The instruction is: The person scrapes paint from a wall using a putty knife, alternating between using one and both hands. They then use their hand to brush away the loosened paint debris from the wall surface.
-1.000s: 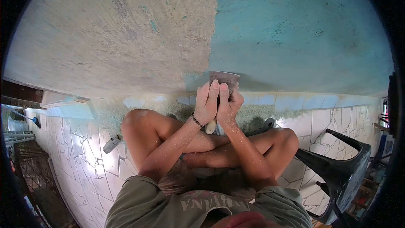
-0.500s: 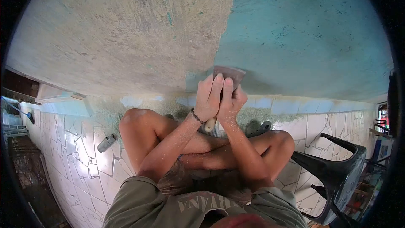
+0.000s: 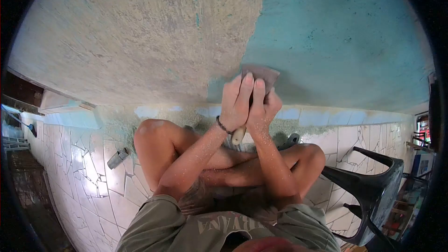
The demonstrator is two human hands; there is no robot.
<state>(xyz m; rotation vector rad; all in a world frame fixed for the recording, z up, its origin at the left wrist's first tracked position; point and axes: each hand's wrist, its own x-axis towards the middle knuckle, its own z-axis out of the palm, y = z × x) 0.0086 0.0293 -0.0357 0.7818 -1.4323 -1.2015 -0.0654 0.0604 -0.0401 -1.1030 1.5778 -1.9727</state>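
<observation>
A scraper (image 3: 262, 73) with a wide, dusty metal blade lies against the blue-green paint of the wall (image 3: 326, 32), close to the edge of the bare beige area. Both hands are closed round it. My left hand (image 3: 234, 105), with a dark beaded bracelet at the wrist, has a finger pressed along the blade. Beside it, touching, my right hand (image 3: 263, 109) grips from the other side. The pale handle end sticks out below between the wrists. Pale dust covers both forearms.
My crossed legs are on the cracked-tile floor (image 3: 84, 168), with green scrapings along the wall's foot. A grey cylindrical object (image 3: 117, 158) lies at the left. A black plastic chair (image 3: 373, 182) stands at the right. A wooden-edged opening is at the far left.
Both hands and the scraper have shifted slightly to the right and a little up along the wall. The grip looks the same.
</observation>
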